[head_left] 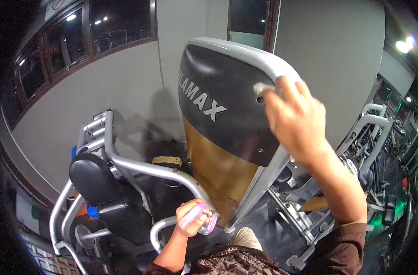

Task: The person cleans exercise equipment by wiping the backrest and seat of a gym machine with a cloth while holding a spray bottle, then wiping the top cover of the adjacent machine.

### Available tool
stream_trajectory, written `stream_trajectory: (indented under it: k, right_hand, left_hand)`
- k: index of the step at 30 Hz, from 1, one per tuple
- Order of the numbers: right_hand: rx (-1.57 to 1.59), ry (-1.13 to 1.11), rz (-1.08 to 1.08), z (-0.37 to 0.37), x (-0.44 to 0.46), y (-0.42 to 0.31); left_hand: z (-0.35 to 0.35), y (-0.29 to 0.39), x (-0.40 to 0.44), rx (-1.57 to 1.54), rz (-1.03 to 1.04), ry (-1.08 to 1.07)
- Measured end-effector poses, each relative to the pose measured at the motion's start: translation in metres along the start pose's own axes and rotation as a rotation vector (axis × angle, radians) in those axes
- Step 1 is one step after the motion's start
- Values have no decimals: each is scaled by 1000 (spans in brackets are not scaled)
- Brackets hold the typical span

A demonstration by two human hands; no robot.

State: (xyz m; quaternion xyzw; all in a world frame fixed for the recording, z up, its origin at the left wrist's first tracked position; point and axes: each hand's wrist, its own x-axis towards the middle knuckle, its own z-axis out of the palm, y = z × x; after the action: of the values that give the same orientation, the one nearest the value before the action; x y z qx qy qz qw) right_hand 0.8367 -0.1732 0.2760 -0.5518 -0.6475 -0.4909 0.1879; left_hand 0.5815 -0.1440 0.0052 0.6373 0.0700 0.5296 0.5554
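Observation:
My right hand (297, 117) is raised at the upper right of the gym machine's black cover (227, 87), slightly blurred. Its fingers are closed on a small white cloth (261, 88), bunched at the fingertips in front of the cover; whether it touches the surface I cannot tell. The cover bears big silver letters and sits above a gold-brown panel (220, 172), within a silver frame (250, 54). Lower down, my left hand (189, 217) is wrapped round a small pink and clear bottle (211, 223), partly hidden by the fingers, close to the machine's lower edge.
To the left stands a machine seat with a black backrest (92, 178) and curved silver bars (149, 169). A yellow object (167, 160) lies behind it. Other gym machines (374, 123) fill the right side. A grey wall (126, 78) with dark windows runs behind.

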Motion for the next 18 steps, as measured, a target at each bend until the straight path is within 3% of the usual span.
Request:
stream_trajectory:
  k: [5,9,13,15,18]
  right_hand:
    - [15,-260,-298,9,-59,-41]
    - [-11,-107,-243,10,-30,-25]
    - [-16,-103,98,-7,39,13]
    - [6,-120,103,-3,42,15]
    - [-20,-53,-99,5,13,-5]
  left_hand:
    - [-3,-1,1,50,31,10]
    - [-3,1,1,60,-2,15]
    - [-3,-1,1,78,18,-6]
    - [-3,2,1,92,19,-20]
    - [-6,3,2,128,40,-23]
